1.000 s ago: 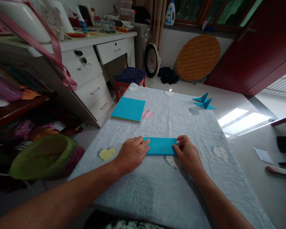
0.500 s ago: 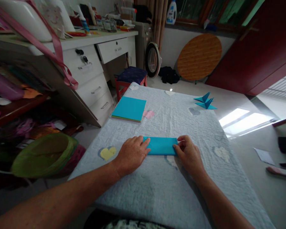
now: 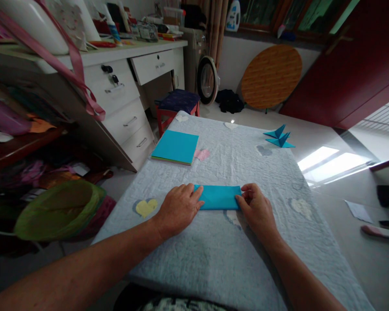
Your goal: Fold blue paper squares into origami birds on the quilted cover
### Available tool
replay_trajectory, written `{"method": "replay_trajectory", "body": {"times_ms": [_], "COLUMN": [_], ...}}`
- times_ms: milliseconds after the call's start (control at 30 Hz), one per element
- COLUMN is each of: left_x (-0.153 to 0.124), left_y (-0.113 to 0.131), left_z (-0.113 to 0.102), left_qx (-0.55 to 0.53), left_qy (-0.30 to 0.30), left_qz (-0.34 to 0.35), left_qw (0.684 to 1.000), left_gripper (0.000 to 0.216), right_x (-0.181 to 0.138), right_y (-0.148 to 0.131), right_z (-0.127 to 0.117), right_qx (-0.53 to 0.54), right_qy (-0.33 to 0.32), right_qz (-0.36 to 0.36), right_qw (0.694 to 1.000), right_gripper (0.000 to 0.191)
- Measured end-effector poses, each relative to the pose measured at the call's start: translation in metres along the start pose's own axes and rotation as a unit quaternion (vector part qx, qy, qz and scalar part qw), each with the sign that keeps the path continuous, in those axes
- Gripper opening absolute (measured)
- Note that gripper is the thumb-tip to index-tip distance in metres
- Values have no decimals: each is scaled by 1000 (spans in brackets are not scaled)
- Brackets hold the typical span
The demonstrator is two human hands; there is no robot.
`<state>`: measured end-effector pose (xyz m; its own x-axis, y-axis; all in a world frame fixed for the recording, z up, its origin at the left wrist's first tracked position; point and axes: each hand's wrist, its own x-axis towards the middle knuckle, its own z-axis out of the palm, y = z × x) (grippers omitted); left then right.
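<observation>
A blue sheet of origami paper [image 3: 218,198], folded into a flat rectangle, lies on the cloth-covered table in front of me. My left hand [image 3: 179,208] holds its left end down, thumb and index finger on top of the paper. At the opposite end, my right hand [image 3: 256,208] pinches the right edge between thumb and curled fingers. Beyond my left hand sits a square stack of coloured paper [image 3: 176,147], a blue sheet uppermost. Two pointed, folded blue paper shapes [image 3: 280,137] stand close together near the far right corner.
The table [image 3: 194,259] wears a pale quilted cloth with heart patches. A red stool [image 3: 178,103] with a dark cushion stands past its far left corner. To the left are a white desk [image 3: 116,93] with drawers and a green-lined bin [image 3: 61,211].
Almost nothing differs. Both hands stay at the two ends of the folded paper; the whole view has shifted very slightly.
</observation>
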<state>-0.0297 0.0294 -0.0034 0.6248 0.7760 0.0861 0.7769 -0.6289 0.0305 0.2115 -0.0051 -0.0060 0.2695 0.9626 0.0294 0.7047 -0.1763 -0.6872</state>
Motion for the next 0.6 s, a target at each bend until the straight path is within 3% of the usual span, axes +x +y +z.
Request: {"method": "replay_trajectory", "body": {"times_ms": [600], "left_x": [-1], "left_y": [1], "left_z": [0], "left_qx": [13], "left_qy": [2], "left_qz": [-3], "left_qw": [1000], "left_gripper": [39], "right_x": [0], "right_y": [-1], "right_z": [1], "right_qx": [5], "right_qy": [8], "right_qz": [1], "right_qw": [1000], "right_gripper": [22]}}
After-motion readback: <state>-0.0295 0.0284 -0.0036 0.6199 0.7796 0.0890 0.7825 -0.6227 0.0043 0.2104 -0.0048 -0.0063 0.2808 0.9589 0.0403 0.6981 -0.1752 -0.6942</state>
